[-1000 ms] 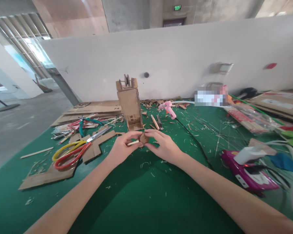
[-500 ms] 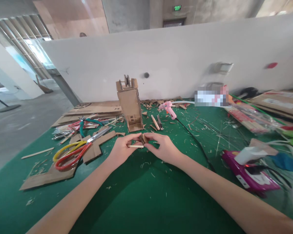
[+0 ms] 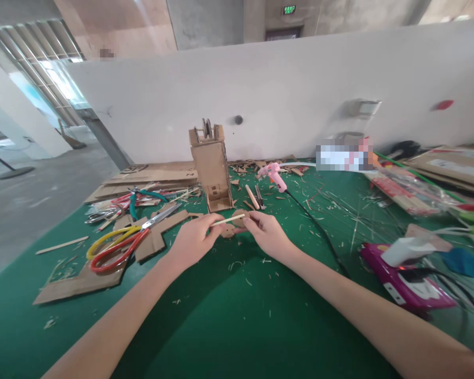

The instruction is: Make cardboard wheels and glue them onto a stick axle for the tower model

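A white partition (image 3: pixel 161 105) stands behind the green work surface (image 3: pixel 229 316). A flattened carton (image 3: pixel 430 163) at right rear bears a white label (image 3: pixel 456 167); its text is too small to read. The upright cardboard tower (image 3: pixel 208 168) has an open top, where upright discs (image 3: pixel 207 128) sit between the side walls; printed characters near its base are illegible. At right, clear plastic packaging (image 3: pixel 405 195) encloses red and tan contents. The magenta power strip (image 3: pixel 379 263) carries a white adapter (image 3: pixel 401 251). Scissors (image 3: pixel 144 227) lie at left on cardboard scraps. The left hand (image 3: pixel 195 237) has its fingers clamped on the wooden stick; the right hand (image 3: pixel 270 234) has its fingers clamped on the rear cardboard disc (image 3: pixel 240 219). A pink glue gun (image 3: pixel 277 180) lies beyond. The exit sign (image 3: pixel 288 9) reads "EXIT". A front cardboard disc (image 3: pixel 228 230) is between the hands, below the wooden stick (image 3: pixel 229 219).
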### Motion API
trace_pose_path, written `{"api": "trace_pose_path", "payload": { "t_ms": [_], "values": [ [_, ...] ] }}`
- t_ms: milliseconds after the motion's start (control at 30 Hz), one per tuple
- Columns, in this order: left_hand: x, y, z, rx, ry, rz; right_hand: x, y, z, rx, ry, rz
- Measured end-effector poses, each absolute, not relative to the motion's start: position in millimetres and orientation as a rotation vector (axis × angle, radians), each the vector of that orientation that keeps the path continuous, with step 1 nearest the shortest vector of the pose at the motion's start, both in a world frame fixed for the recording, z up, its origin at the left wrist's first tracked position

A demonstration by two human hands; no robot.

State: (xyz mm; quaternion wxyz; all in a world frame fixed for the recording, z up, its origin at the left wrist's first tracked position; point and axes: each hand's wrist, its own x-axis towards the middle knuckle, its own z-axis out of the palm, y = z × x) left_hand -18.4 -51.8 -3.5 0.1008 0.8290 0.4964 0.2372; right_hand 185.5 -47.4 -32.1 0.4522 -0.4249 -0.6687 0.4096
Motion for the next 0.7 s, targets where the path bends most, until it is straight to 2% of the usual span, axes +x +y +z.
{"api": "trace_pose_path", "payload": {
  "t_ms": [267, 700],
  "values": [
    [-20.8, -52.6, -1.4, 2.581, 1.563, 0.407, 188.2, -44.5, -35.1, -1.015, -1.556, 0.982],
    [-13.5, -52.8, -8.3, 2.508, 1.662, 0.361, 189.0, -48.7, -33.6, -1.081, -1.676, 0.724]
  ]
}}
